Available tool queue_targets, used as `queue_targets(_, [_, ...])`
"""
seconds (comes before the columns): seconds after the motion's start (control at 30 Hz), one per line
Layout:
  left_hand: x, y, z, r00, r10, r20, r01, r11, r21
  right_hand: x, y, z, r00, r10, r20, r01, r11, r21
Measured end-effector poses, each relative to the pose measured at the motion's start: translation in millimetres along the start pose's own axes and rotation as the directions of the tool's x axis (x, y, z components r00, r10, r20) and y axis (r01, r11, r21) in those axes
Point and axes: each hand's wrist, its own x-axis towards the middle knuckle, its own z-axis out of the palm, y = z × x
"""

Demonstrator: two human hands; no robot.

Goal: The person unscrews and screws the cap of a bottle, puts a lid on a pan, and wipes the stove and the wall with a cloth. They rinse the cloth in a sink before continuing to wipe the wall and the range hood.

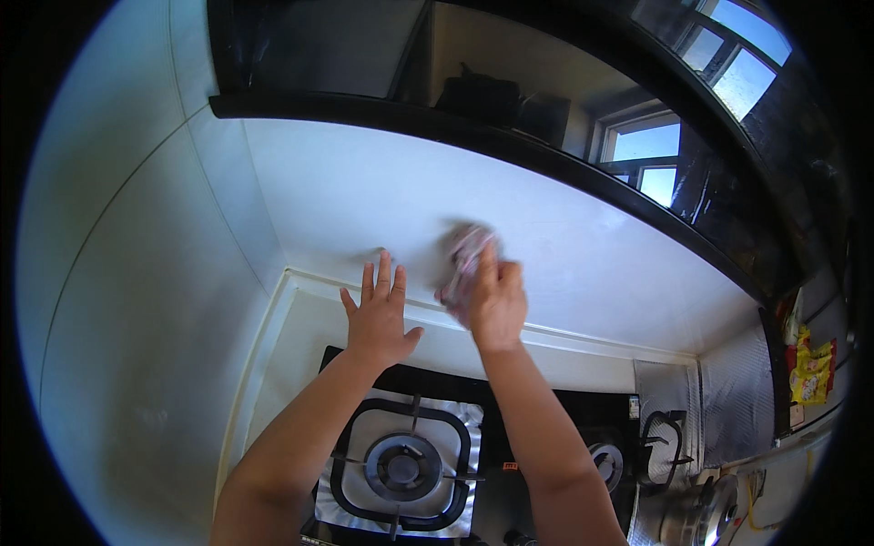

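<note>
My right hand [499,305] is closed around a crumpled pinkish-grey cloth [469,264] and holds it against the white backsplash wall [564,264] behind the stove. Both the cloth and the fingertips are slightly blurred. To its left, my left hand [376,314] has its fingers spread, with nothing in it; the middle fingertip reaches the wall. Under my forearms lies a black gas stove [501,428]. Its left burner [403,467] shows between my arms, while my right forearm partly hides the right burner [605,464].
Black glossy cabinets [328,102] hang above the wall and reflect windows. Tiled wall [127,300] closes off the left side. At the right are foil sheeting [742,391], a yellow packet [810,369], a loose pan support [665,446] and a metal pot [715,510].
</note>
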Motion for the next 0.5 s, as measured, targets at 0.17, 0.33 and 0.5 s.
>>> queue_targets(0.17, [-2,-9,4,1.0,0.017,-0.003,-0.017,1.0,0.002,-38,0,45,0.982,-0.141,0.124,0.157,0.978,-0.134])
queue_targets(0.33, [-6,-13,3,1.0,0.006,0.013,-0.006,1.0,0.0,-8,-25,39,0.98,-0.19,-0.057,0.189,0.982,-0.022])
queue_targets(0.5, [2,-12,0,0.999,0.041,-0.01,-0.041,0.999,-0.028,-35,-10,53,0.976,-0.209,0.058,0.214,0.971,-0.106])
